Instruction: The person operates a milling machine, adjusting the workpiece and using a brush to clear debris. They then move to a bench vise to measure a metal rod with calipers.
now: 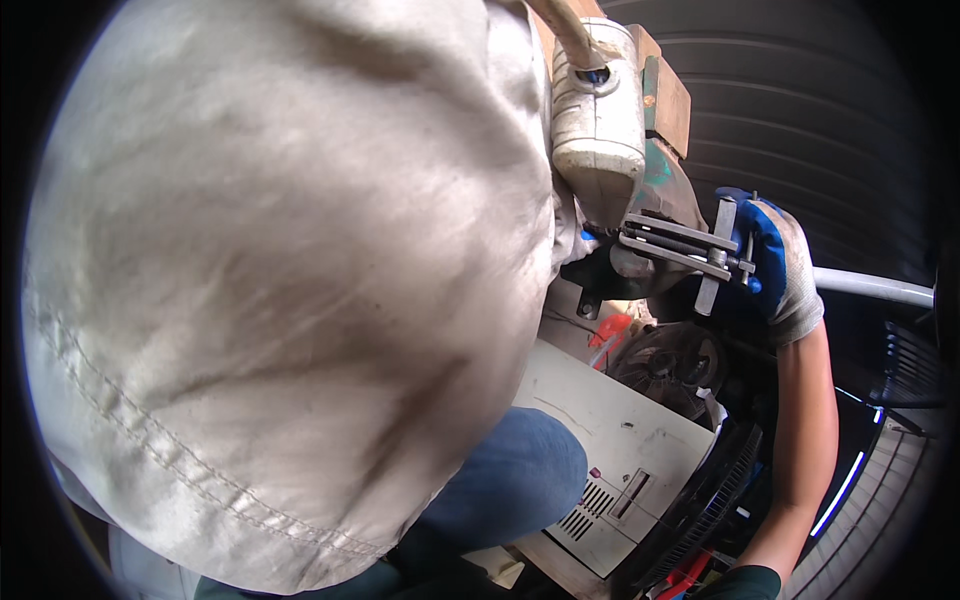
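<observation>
Over white appliance casing [610, 420]: gloved right hand [775, 265] grips metal puller [695, 250].

A pale cloth [280, 290] fills the left, hiding the left hand and most of the machine [620, 150]. The puller's [690, 250] jaw tips vanish behind the housing; the right hand's [775, 265] fingertips are unseen.

My right hand [775, 265] wears a glove with a blue palm and a speckled grey-white knit cuff. The puller tool [690, 250] in it is dull grey steel. The tank [598, 120] beside it is grimy off-white, the body [665, 185] behind it patchy green and rust-brown. My shirt [280, 280] is pale beige, my jeans [510, 480] blue, the panel [620, 440] white with dark vent slots.
</observation>
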Demonstrator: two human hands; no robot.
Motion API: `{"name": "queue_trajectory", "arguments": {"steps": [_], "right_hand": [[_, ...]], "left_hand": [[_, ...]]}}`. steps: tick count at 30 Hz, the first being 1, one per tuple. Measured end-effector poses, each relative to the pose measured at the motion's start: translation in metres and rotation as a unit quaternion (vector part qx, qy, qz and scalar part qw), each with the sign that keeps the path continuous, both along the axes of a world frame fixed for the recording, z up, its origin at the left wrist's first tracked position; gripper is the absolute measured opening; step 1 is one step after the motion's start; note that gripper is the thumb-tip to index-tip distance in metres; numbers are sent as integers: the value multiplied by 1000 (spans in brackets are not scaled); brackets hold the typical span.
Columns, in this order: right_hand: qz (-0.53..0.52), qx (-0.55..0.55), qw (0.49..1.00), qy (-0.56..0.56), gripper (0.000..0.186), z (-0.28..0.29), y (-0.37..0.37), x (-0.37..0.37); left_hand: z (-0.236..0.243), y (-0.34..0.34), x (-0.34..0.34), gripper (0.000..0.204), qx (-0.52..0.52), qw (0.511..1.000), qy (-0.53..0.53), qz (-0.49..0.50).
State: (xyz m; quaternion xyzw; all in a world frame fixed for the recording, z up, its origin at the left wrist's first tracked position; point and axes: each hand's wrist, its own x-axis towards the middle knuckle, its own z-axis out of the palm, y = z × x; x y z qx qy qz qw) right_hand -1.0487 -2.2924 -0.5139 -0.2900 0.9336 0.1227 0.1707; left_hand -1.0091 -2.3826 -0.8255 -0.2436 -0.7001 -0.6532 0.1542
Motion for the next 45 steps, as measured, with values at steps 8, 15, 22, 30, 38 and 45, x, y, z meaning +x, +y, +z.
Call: {"name": "queue_trajectory", "arguments": {"steps": [8, 15, 22, 30, 38, 45], "right_hand": [[-347, -285, 890, 81, 26, -29, 32, 22], [-178, -119, 964, 158, 60, -6, 51, 61], [-346, -52, 925, 150, 35, 0, -10, 130], [-217, -85, 972, 13, 88, 19, -57, 133], [215, 119, 969, 27, 38, 41, -31, 59], [184, 164, 966, 72, 44, 34, -76, 44]], "left_hand": [[23, -13, 3, 34, -30, 997, 1, 76], [29, 4, 2, 33, -5, 1000, 3, 22], [22, -18, -1, 31, -13, 999, -1, 42], [22, -13, -2, 30, -14, 999, 7, 40], [34, -19, -9, 25, 5, 998, -6, -55], [36, -25, -10, 25, -18, 999, 8, -26]]}}
